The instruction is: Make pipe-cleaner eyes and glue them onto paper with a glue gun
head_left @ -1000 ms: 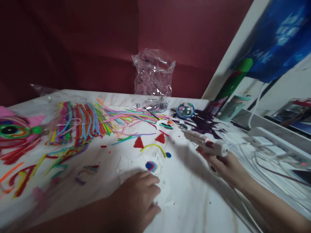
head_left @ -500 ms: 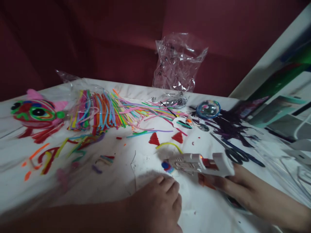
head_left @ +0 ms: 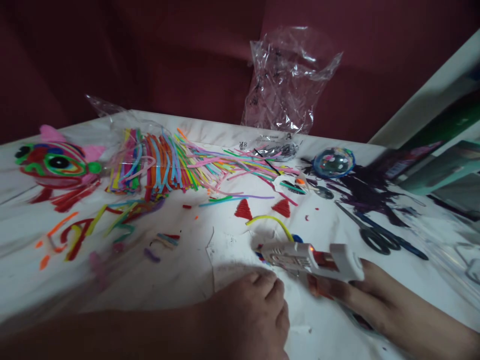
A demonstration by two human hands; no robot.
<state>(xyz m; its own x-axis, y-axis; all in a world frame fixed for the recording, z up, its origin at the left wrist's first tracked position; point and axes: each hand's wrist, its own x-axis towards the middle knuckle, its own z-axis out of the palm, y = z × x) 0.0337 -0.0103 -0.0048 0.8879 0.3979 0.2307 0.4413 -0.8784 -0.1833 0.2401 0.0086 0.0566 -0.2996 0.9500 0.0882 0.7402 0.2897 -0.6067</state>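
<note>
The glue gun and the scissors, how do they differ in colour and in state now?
The glue gun is white with a small red light; the scissors are dark. The glue gun is held in the right hand; the scissors lie flat on the table, untouched. Both are at the table's right part.

The glue gun (head_left: 311, 257) is showing a white plastic shell with a slight shine. The table (head_left: 168, 285) is looking smooth and white, with faint marble veins. The bag (head_left: 288, 85) is shining as clear, crinkled plastic film. The coloured strips (head_left: 165, 162) are looking soft and matt. The scissors (head_left: 378, 239) are showing dull metal blades and dark plastic handles.
</note>
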